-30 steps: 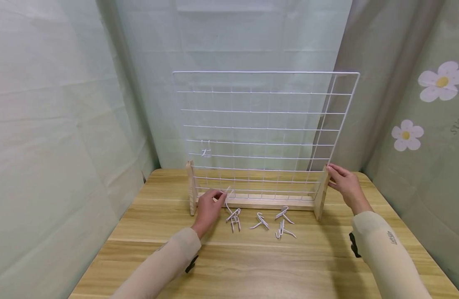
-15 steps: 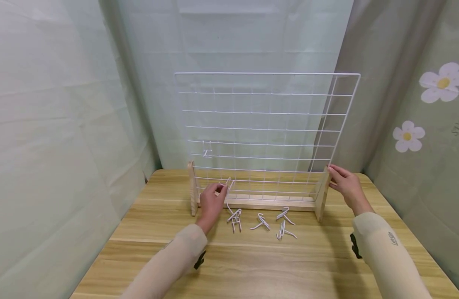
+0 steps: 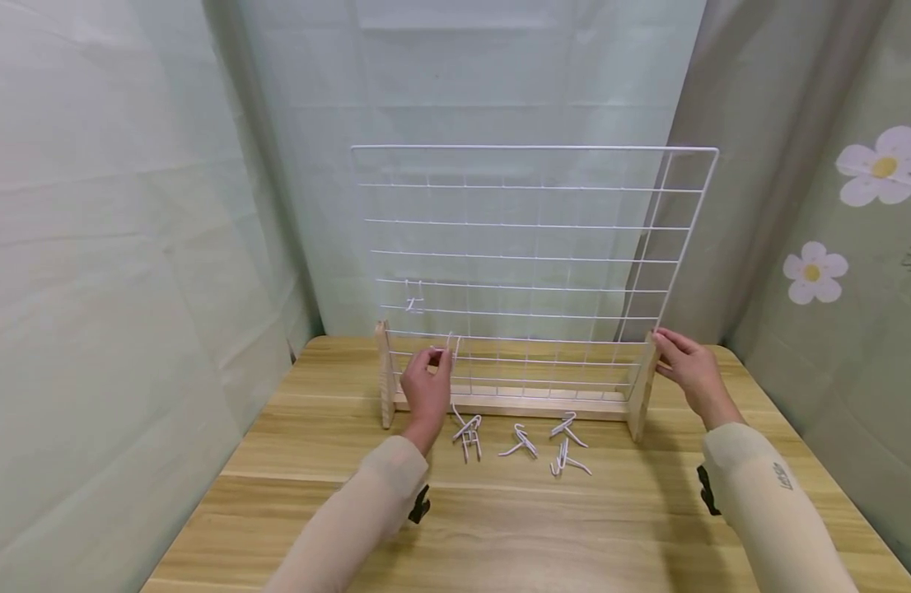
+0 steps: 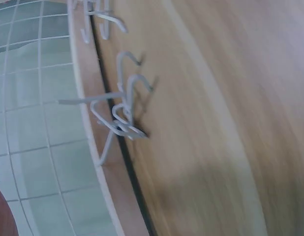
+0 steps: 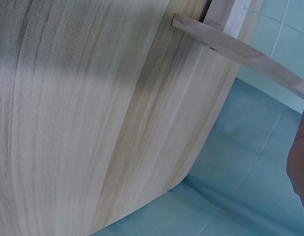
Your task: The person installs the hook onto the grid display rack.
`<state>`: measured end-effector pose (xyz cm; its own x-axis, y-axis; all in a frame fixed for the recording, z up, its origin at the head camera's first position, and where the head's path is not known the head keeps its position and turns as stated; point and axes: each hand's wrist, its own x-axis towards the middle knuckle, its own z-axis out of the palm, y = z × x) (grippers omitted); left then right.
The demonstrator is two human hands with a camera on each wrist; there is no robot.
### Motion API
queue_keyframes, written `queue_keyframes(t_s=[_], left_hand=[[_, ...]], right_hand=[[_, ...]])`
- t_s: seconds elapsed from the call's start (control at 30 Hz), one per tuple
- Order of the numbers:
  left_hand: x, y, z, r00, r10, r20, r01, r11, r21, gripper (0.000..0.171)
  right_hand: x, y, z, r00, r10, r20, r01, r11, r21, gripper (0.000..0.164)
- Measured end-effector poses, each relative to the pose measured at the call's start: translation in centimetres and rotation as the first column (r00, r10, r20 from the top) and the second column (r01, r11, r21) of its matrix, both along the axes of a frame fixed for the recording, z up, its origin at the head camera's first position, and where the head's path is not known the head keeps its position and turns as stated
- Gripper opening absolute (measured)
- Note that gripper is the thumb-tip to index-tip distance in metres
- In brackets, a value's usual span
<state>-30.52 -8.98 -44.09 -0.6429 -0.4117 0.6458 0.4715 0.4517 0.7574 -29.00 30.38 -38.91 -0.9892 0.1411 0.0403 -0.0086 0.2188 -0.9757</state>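
- One pale curtain spreads behind everything, across the top centre of the frame
- One wooden table fills the lower half
- One white wire grid stands upright at the centre, between two wooden uprights, the left upright and the right upright, joined by one base bar
- Two hands: the left hand, left of centre, pinches one hook; the right hand, at centre right, grips the top of the right upright
- The held hook lies just above and to the right of the left fingertips, its two arms pointing up, long axis near upright, tips beside a low wire; whether they touch it I cannot tell; the left hand is the nearer, the right well apart
- Other hooks: one hung hook on the grid, left of centre; three loose hooks on the table, lower centre; plus a hook cluster just left of them, one or two, I cannot tell
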Motion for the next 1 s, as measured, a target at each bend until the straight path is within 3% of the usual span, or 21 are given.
queue_keyframes(t_s=[0.17,0.33,0.67,0.83,1.0], left_hand=[[-0.2,0.7,0.6,0.999,0.033,-0.03,-0.031,0.997,0.077,0.008],[-0.4,1.3,1.1,0.993,0.079,-0.082,-0.071,0.993,0.094,0.009],[-0.6,2.8,3.4,0.976,0.14,-0.165,-0.107,0.975,0.195,0.013],[-1.0,3.4,4.5,0.951,0.2,-0.236,-0.156,0.969,0.191,0.012],[-1.4,3.9,5.8,0.933,0.243,-0.265,-0.196,0.961,0.194,0.011]], right_hand=[[0.0,0.0,0.0,1.0,0.008,0.0,-0.008,1.0,0.001,0.071],[0.0,0.1,0.0,1.0,0.009,0.001,-0.009,1.0,-0.003,0.072],[-0.1,0.3,-0.2,1.0,0.002,-0.005,-0.002,1.0,0.01,0.071],[0.0,0.4,-0.2,1.0,0.004,-0.012,-0.004,1.0,-0.009,0.071],[-0.1,0.4,-0.3,1.0,0.005,-0.013,-0.005,1.0,-0.001,0.072]])
